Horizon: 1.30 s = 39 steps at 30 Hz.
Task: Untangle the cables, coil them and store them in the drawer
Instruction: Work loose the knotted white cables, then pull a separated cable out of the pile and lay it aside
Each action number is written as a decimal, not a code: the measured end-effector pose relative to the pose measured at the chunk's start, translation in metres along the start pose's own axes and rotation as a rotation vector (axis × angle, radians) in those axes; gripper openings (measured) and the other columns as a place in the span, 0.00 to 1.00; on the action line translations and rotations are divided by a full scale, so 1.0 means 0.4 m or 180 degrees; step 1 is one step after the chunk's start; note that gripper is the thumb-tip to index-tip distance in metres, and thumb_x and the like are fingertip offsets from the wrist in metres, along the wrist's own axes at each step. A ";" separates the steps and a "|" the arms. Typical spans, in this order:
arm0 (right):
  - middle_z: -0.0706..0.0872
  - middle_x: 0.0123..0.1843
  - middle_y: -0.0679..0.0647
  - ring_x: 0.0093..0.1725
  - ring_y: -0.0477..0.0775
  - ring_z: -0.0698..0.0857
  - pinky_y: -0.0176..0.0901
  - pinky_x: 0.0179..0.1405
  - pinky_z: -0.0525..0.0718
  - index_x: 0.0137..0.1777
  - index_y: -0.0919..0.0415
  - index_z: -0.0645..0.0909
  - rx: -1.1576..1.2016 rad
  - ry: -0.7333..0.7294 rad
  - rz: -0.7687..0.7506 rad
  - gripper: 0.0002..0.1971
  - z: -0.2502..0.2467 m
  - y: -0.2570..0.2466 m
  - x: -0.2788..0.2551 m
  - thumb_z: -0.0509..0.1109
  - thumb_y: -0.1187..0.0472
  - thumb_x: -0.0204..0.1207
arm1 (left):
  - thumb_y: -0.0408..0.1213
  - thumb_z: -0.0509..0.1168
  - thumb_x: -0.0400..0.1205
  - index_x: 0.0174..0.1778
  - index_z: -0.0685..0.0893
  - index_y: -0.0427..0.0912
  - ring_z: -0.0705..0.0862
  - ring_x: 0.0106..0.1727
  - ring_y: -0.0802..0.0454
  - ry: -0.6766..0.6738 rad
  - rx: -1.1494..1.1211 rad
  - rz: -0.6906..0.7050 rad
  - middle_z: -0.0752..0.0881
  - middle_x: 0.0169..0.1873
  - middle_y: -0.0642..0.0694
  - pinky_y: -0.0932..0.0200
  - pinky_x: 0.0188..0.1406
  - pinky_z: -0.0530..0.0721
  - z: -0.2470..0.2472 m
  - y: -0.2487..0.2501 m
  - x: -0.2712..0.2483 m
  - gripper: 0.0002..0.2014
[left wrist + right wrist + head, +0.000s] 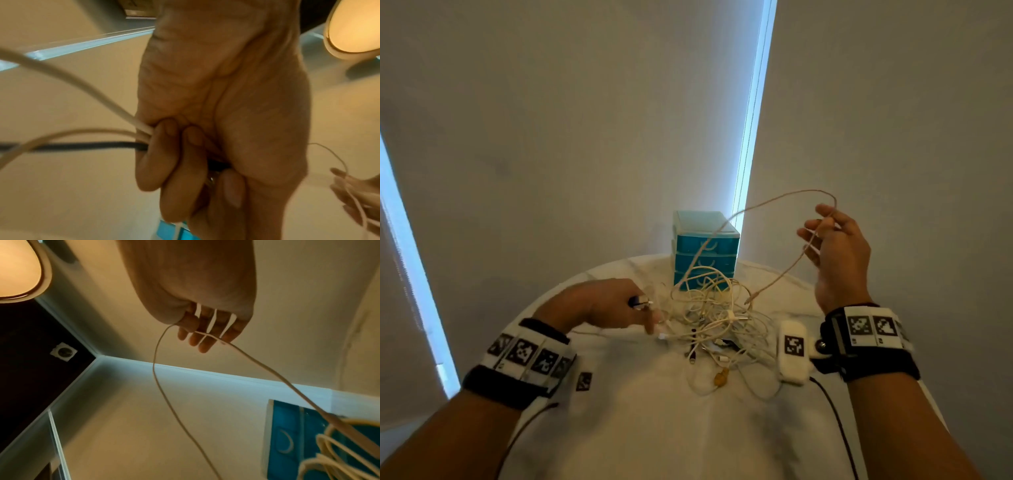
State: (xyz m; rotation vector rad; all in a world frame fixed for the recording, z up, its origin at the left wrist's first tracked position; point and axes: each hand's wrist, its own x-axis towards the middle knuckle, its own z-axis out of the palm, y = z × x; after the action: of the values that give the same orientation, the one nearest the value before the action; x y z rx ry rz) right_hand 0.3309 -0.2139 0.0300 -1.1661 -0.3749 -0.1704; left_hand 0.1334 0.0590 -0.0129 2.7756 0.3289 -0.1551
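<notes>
A tangle of white cables (712, 318) lies in the middle of the round white table (654, 428). Behind it stands a small teal drawer unit (703, 253) with its drawers closed. My left hand (616, 305) rests low at the tangle's left side. In the left wrist view its fingers (168, 162) curl round white cables (115, 110) and a black one (82, 144). My right hand (832, 240) is raised to the right and pinches a thin beige cable (774, 202). That cable arcs up from the tangle and crosses my fingers (205, 337).
A small yellow connector (720, 377) lies at the near edge of the tangle. Grey blinds with bright window gaps (753, 120) close off the space behind the table. A glowing lamp shade (20, 269) hangs overhead.
</notes>
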 end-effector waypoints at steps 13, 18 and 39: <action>0.86 0.64 0.52 0.59 0.50 0.93 0.44 0.62 0.92 0.68 0.54 0.80 -0.0421 -0.1254 -0.0664 0.08 0.424 -0.049 -0.153 0.62 0.61 0.95 | 0.69 0.71 0.80 0.59 0.85 0.53 0.85 0.51 0.46 0.4205 -0.0978 -0.0903 0.87 0.48 0.51 0.51 0.56 0.80 -0.364 -0.143 -0.325 0.24; 0.85 0.75 0.53 0.76 0.52 0.83 0.46 0.79 0.80 0.80 0.57 0.76 -0.1991 -0.2958 -0.0882 0.22 0.512 0.003 -0.238 0.64 0.71 0.88 | 0.56 0.69 0.85 0.63 0.80 0.46 0.84 0.53 0.49 0.4103 -0.1628 -0.0345 0.88 0.53 0.50 0.56 0.47 0.76 -0.382 -0.068 -0.347 0.19; 0.89 0.44 0.48 0.45 0.50 0.91 0.60 0.54 0.94 0.60 0.49 0.72 -0.2539 -0.2091 -0.1021 0.18 0.327 0.037 -0.258 0.54 0.35 0.92 | 0.88 0.24 0.68 0.42 0.91 0.45 0.66 0.34 0.52 0.0343 -0.3548 0.0316 0.71 0.33 0.43 0.53 0.36 0.61 -0.087 0.136 -0.082 0.60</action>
State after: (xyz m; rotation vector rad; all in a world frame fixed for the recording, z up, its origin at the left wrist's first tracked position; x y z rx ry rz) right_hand 0.2142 -0.0945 0.0233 -1.9419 -1.1473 -0.2220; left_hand 0.1173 0.0142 0.0419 1.6877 0.2027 0.1652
